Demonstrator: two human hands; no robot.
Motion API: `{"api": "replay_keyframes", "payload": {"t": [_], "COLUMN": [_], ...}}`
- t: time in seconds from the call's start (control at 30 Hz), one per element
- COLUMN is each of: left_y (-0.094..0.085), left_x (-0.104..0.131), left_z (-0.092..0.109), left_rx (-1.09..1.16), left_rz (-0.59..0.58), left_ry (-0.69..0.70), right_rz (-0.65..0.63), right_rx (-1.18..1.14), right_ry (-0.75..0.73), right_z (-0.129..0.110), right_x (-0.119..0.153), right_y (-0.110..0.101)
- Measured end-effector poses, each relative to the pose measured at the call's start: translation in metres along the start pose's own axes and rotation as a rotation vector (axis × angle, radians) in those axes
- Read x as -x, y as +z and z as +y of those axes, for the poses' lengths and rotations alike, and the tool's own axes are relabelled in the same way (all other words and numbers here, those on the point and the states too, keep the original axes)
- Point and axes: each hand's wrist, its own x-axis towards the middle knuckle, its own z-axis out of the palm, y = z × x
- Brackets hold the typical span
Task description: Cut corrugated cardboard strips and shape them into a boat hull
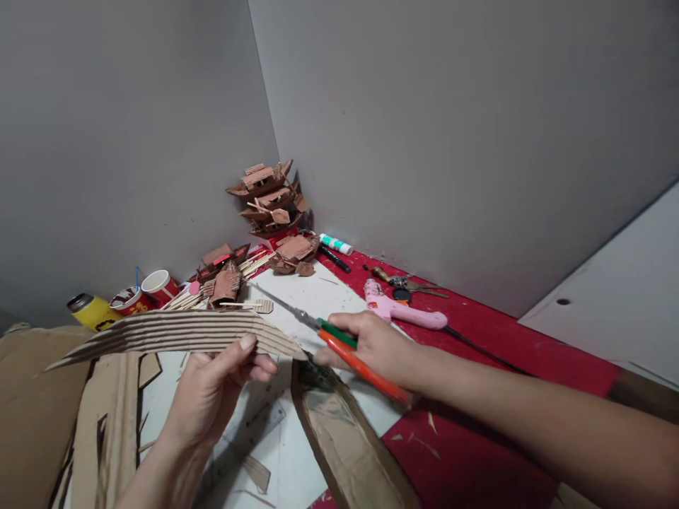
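Observation:
My left hand [223, 378] pinches a long curved strip of corrugated cardboard [175, 331] with its thumb on top. The strip tapers to a point at both ends and its ridges face me. In my right hand [379, 346] are scissors [339, 346] with green and orange handles. Their blades point up and left, just beyond the strip's right end, and appear close together. Below both hands lies a larger cardboard boat hull [344, 431], its near end running out of the picture.
Small brown cardboard boats [259, 180] are stacked in the corner, others in front. A pink glue gun [406, 311] lies right on the red surface [477, 417]. Paper cups [160, 284], a yellow bottle [95, 314] and cardboard sheets [37, 396] are left. Scraps [257, 470] litter the white board.

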Motion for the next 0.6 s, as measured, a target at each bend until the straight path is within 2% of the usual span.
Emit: {"api": "replay_keyframes", "payload": {"t": [0.07, 0.2, 0.37, 0.47, 0.6], "left_y": [0.001, -0.002, -0.003, 0.003, 0.011], "left_x": [-0.001, -0.003, -0.002, 0.000, 0.001], "left_z": [-0.003, -0.015, -0.025, -0.025, -0.024], "left_rx": [-0.038, -0.187, -0.413, -0.510, -0.565], "left_rz": [0.024, 0.119, 0.209, 0.223, 0.233], "left_ry": [0.040, 0.108, 0.118, 0.123, 0.163], "right_rz": [0.069, 0.058, 0.051, 0.055, -0.003], "right_rx": [0.223, 0.524, 0.550, 0.569, 0.622], "right_ry": [0.069, 0.098, 0.019, -0.045, -0.082], "right_z": [-0.001, 0.008, 0.024, 0.025, 0.023], "right_x": [-0.005, -0.012, -0.016, -0.017, -0.018], "right_y": [-0.003, -0.004, 0.003, 0.003, 0.000]}}
